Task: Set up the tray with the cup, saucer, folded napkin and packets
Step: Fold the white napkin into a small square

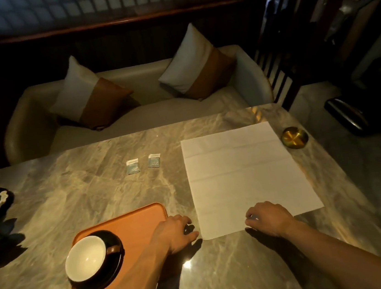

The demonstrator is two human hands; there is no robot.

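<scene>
Head view looks down on a polished, grey-veined marble table (109, 195) under dim warm light. At lower left of the frame sits a rounded-corner orange tray (136, 220) with a matte surface and a low raised rim; on its left half rests a dark, glossy round saucer (114, 269), and on the saucer stands a wide cup (86, 258) with a smooth cream-white inside and a brown handle pointing right. Right of centre a large white napkin (243, 173) lies fully unfolded and flat, a rectangular sheet with faint crease lines across it. The left hand (176, 232) rests on the table between the tray's right edge and the napkin's lower left corner, its fingers (186, 220) curled loosely downward, holding nothing, the thumb tip just beside the corner. The right hand (269, 217) lies on the napkin's lower edge, its fingers (251, 216) bent and pressing down on the sheet; whether they pinch the cloth I cannot tell. Above the tray, near mid-frame, two small rectangular packets (132, 166) (154, 160) lie side by side, pale blue with white tops, apart from each other. At the right edge a round brass-coloured dish (294, 137) gleams just beside the napkin's upper right corner. Beyond the table, a cream bench sofa (148, 118) carries two white-and-tan cushions (89, 94) (196, 64).
</scene>
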